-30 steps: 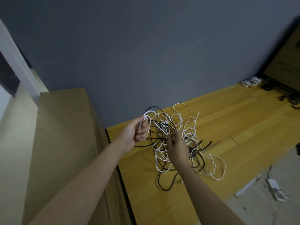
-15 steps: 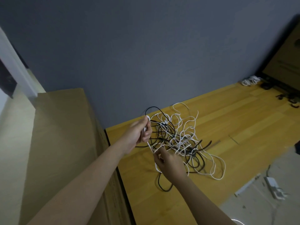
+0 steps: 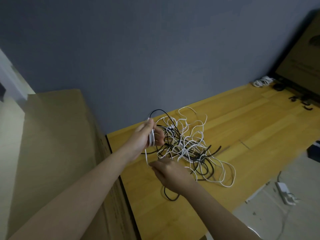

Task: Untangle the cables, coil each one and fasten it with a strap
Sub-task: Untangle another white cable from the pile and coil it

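A tangle of white and black cables (image 3: 187, 146) lies heaped on the wooden desk (image 3: 251, 129), near its left end and close to the grey wall (image 3: 138, 49), with loose white loops trailing toward the desk's front edge and a black loop (image 3: 170, 196) poking out just below the person's right wrist. The left hand (image 3: 147, 137) is raised above the desk at the left side of the heap, its fingers curled round a few gathered turns of white cable (image 3: 152, 137). From that bundle a single white strand (image 3: 146, 157) drops down to the right hand (image 3: 170, 172), which sits lower and nearer the camera, back of the hand up; its thumb and forefinger appear to pinch that strand at its left tip, though the grip itself is mostly hidden. To the left of the desk stands a tall cardboard box (image 3: 52, 144). At the far right end of the desk a small bundle of white cables (image 3: 262, 82) rests by the wall, with several dark straps (image 3: 302, 103) scattered nearby. On the floor to the right lies a white power adapter (image 3: 285, 193).
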{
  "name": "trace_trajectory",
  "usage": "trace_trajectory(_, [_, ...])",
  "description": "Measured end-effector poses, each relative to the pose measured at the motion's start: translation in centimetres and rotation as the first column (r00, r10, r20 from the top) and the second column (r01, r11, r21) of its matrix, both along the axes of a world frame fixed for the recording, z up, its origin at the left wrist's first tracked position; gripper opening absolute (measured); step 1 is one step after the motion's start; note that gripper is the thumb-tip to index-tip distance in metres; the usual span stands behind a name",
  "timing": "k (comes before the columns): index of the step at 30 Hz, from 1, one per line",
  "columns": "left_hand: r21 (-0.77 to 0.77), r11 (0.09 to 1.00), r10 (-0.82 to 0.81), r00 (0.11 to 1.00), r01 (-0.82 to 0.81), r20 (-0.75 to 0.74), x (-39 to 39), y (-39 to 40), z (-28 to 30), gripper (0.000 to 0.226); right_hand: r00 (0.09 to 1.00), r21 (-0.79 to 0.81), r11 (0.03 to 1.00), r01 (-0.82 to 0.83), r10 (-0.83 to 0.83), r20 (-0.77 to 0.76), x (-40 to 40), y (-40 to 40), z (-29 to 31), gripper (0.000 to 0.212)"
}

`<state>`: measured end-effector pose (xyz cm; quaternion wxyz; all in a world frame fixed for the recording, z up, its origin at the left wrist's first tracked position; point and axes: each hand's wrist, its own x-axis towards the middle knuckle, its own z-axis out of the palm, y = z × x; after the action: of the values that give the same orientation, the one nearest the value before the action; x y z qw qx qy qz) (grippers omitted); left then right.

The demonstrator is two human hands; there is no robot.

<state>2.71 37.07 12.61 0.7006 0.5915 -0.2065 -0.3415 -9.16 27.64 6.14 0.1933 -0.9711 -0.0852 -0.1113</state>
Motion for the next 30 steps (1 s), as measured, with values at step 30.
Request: trace_trajectory(30, [0.232,0.961,-0.175,0.981,0.152,0.082,-0.8,2.1,0.1,0.017,0.776,0.552,0.578,0.601,-0.587,-0.231,4.4,-10.0,1.8,0.024])
